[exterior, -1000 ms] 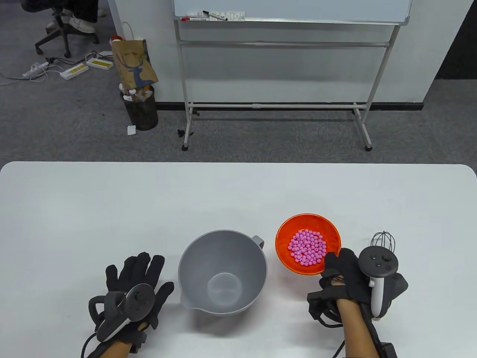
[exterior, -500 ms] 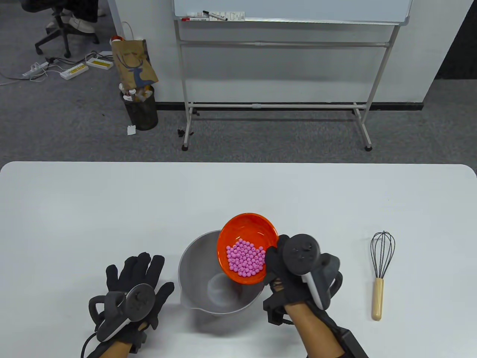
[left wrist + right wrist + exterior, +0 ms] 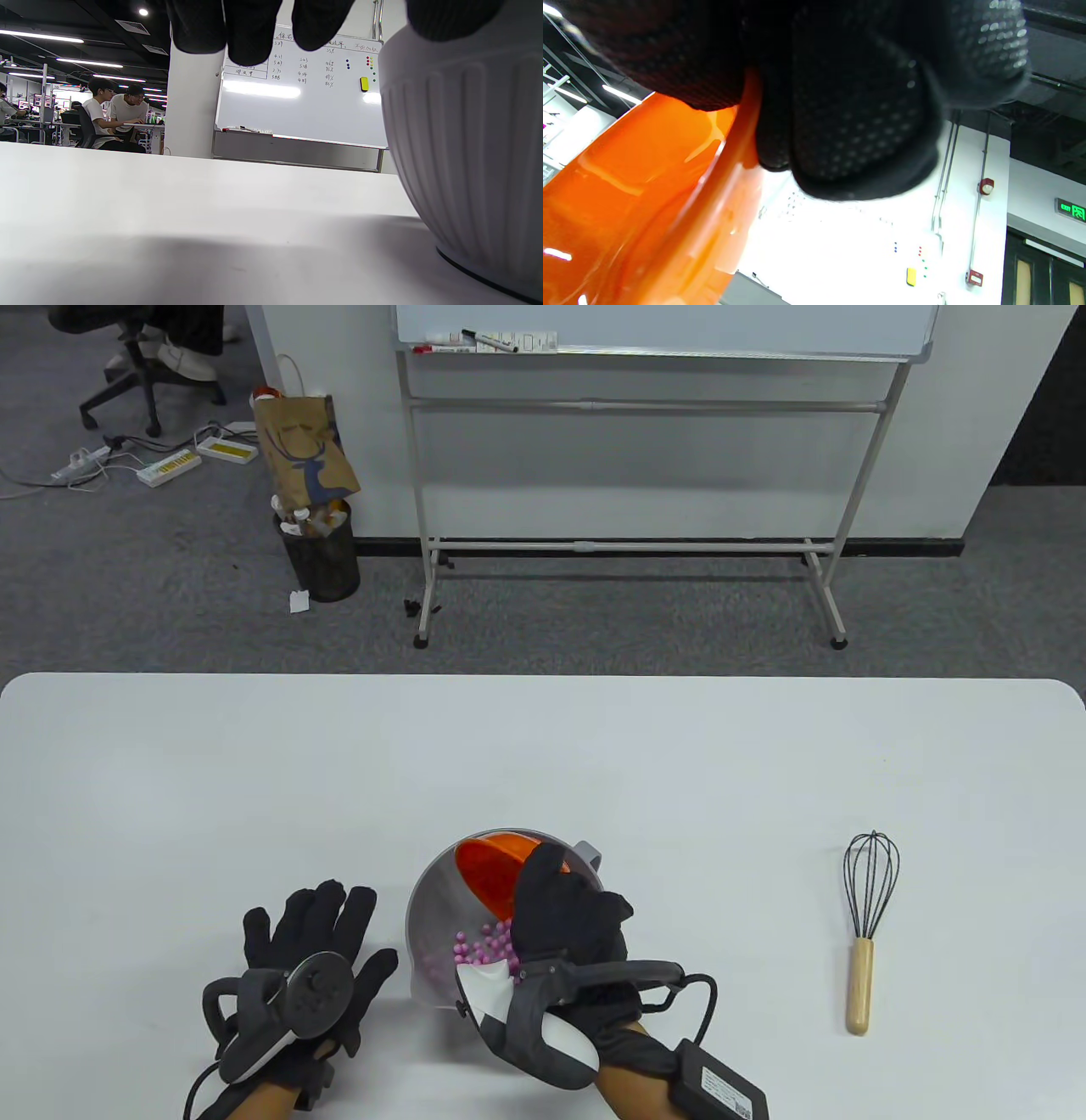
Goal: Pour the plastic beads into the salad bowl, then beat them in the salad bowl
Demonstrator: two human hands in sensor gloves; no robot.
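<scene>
My right hand (image 3: 564, 912) grips the rim of the orange bowl (image 3: 492, 869) and holds it tipped steeply over the grey salad bowl (image 3: 424, 899). Pink beads (image 3: 479, 948) lie in the bottom of the grey bowl. In the right wrist view the gloved fingers (image 3: 857, 118) pinch the orange bowl (image 3: 628, 203) at its edge. My left hand (image 3: 314, 937) rests flat on the table left of the grey bowl, fingers spread. The left wrist view shows the ribbed wall of the grey bowl (image 3: 466, 161) close on the right. A whisk (image 3: 867, 920) with a wooden handle lies on the table at the right.
The white table (image 3: 543, 746) stretches away behind the bowls. Beyond its far edge stand a whiteboard frame (image 3: 628, 407), a bin (image 3: 321, 555) and a paper bag (image 3: 305, 449) on the carpet.
My right hand carried the orange bowl from the right over the grey bowl and tipped it; the beads have fallen into the grey bowl. The left hand has stayed still.
</scene>
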